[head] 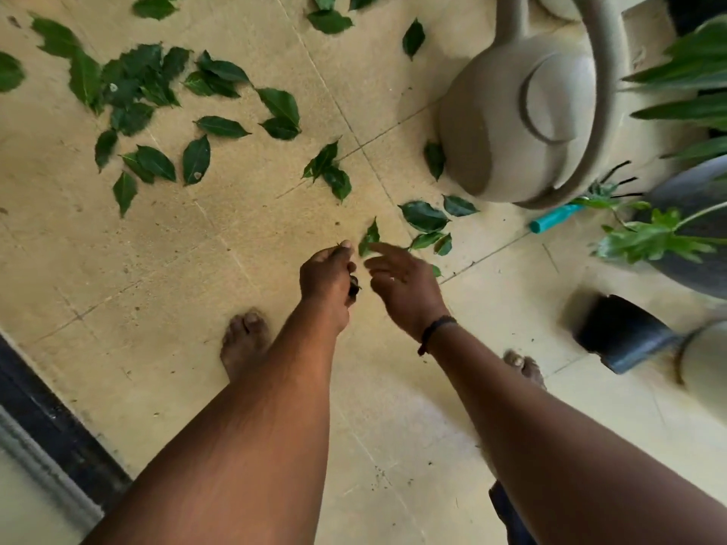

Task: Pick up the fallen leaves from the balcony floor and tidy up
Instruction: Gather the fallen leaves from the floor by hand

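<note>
Green fallen leaves lie scattered over the beige tiled balcony floor point(244, 238). A thick cluster point(133, 84) sits at the upper left, a pair point(328, 169) in the middle and a few point(427, 218) near the watering can. My left hand point(328, 275) is curled, with something dark and small showing under its fingers. My right hand point(401, 283) has its fingers stretched out toward a small leaf point(369, 238) just beyond its fingertips, which it does not grip.
A large beige watering can point(523, 108) stands at the upper right. Potted plants point(684, 230) and a dark pot point(621, 332) crowd the right side, with a teal tool handle point(554, 218). A dark door track point(51, 418) runs along the lower left. My bare feet point(244, 340) stand on the tiles.
</note>
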